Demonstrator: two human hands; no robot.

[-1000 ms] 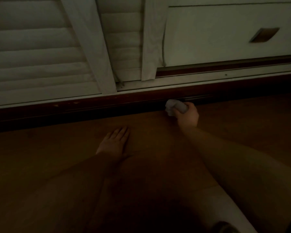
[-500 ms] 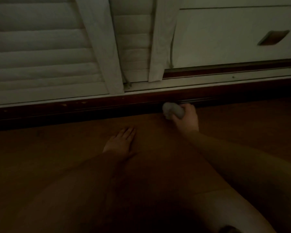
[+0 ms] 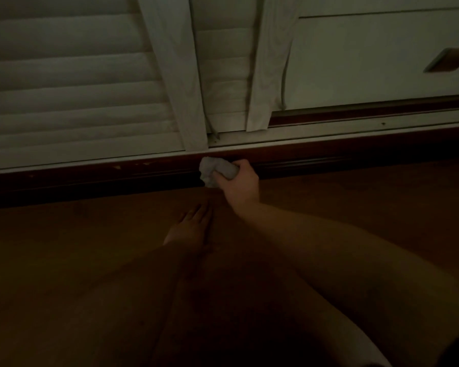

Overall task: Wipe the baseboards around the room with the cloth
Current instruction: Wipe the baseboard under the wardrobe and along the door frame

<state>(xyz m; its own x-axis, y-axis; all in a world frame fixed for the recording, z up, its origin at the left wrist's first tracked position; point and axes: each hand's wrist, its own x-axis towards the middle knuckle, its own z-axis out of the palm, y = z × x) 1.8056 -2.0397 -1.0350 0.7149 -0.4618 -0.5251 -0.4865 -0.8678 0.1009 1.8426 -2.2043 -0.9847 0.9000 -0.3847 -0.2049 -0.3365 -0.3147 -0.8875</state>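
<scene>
Down at the foot of the wall, the right hand (image 3: 240, 185) has its grip wrapped around a bunched pale cloth (image 3: 214, 170), thumb and fingers curled over the wad, and holds it against the dark wooden baseboard (image 3: 90, 178). The cloth sits just under the spot where two white louvered doors (image 3: 72, 83) meet, with most of its bulk sticking out to the left of the fist. The left hand (image 3: 194, 226) lies flat on the floor (image 3: 355, 207) with fingers straight, holding nothing, apparently propping the person's weight.

The cloth looks soft, light and easily crumpled, so it should mold to the grooves of the trim under light pressure. Gripping it as a wad in the palm, as now, seems the sensible hold; a looser hold would likely let it slip out while rubbing. The baseboard is stiff and fixed, with a few pale chips or specks along its upper edge to the left.

Smooth brown wood covers the floor. A pale door track (image 3: 329, 131) runs above the trim, and to the right stands a flat white panel with a recessed handle (image 3: 447, 60). The room is very dim, so fine dust cannot be made out.
</scene>
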